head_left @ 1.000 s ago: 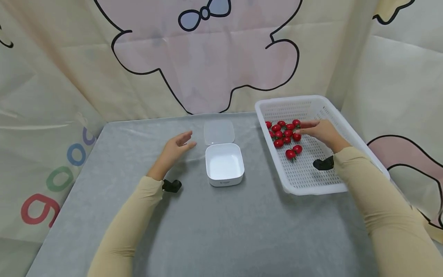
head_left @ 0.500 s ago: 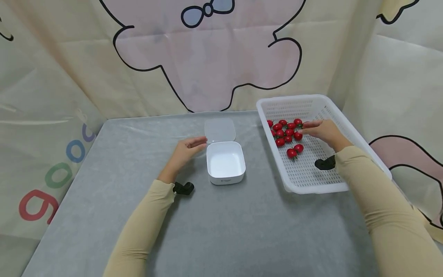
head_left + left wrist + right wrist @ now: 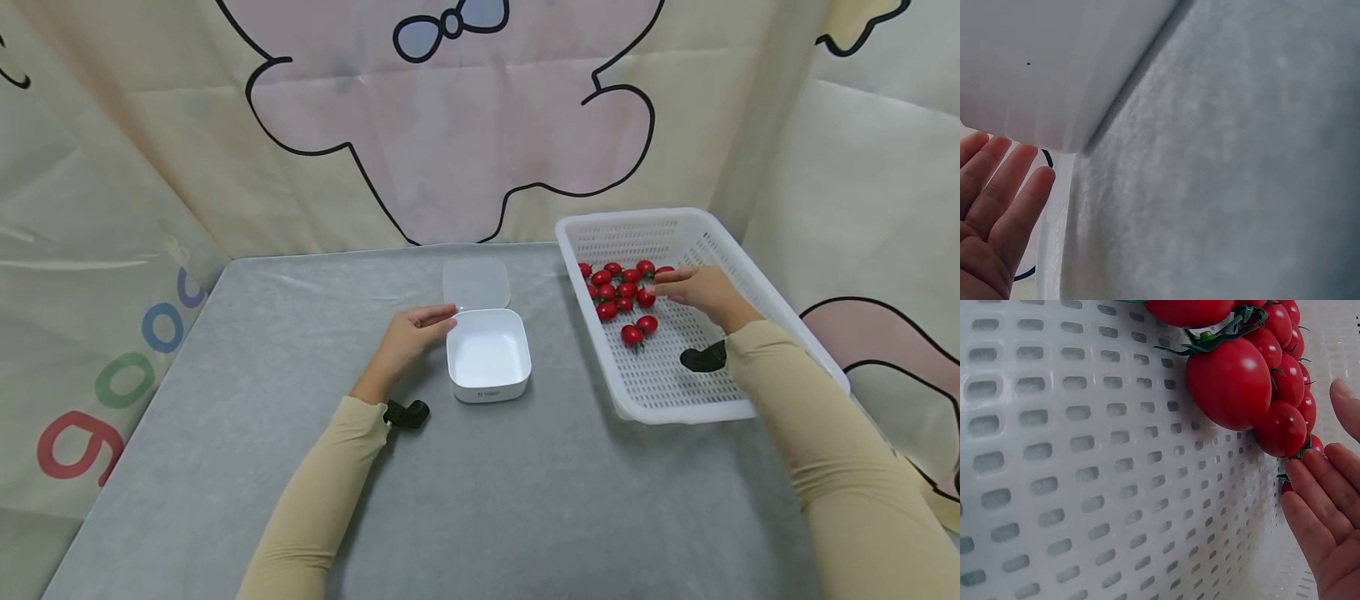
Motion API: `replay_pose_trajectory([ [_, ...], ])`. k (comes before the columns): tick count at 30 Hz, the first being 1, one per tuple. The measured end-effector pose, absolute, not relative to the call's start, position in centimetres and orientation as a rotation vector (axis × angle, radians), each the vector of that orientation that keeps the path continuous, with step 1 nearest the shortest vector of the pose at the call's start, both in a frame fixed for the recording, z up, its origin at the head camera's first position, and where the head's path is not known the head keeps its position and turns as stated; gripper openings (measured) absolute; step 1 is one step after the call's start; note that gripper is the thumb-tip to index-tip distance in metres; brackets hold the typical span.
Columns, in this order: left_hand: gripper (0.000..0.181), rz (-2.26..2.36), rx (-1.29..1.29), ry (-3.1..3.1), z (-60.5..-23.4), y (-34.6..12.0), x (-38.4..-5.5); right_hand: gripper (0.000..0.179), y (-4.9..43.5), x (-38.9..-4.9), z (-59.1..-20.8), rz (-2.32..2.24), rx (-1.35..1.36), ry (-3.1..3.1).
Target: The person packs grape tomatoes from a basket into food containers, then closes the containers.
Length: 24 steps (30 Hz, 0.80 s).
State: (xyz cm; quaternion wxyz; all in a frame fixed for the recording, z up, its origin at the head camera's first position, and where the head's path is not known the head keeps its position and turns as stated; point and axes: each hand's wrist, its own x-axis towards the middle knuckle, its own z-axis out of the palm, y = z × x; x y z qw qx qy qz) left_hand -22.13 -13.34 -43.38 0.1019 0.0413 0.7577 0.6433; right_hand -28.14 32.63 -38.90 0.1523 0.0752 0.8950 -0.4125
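Observation:
My left hand (image 3: 412, 337) is at the left rim of a small square white container (image 3: 489, 390), fingertips right at its back left corner. In the left wrist view its fingers (image 3: 1019, 215) are straight, tips at the edge of the white wall; the thumb is out of sight. Inside a white perforated basket (image 3: 660, 412), my right hand (image 3: 697, 292) reaches beside a cluster of red cherry tomatoes (image 3: 606, 292). The right wrist view has those fingers (image 3: 1316, 494) extended, close to the tomatoes (image 3: 1229, 384), with the thumb apart and the palm bare.
A translucent square lid (image 3: 476, 282) lies just behind the container. Grey cloth (image 3: 480, 500) covers the table, and a printed curtain (image 3: 480, 125) rises along its back edge. Black wrist cameras (image 3: 407, 414) project from both sleeves.
My left hand has moved right, from beside the container to its rim. The right hand has barely shifted among the tomatoes; one tomato now shows behind its fingers.

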Motion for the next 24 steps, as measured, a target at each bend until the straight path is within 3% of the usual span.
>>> replay_pose_trajectory([
  [24,0.040,2.093,-0.007,2.045,-45.4,-12.6,-22.2,0.071,32.4,-28.3,-39.4,-1.150,0.288,2.546],
])
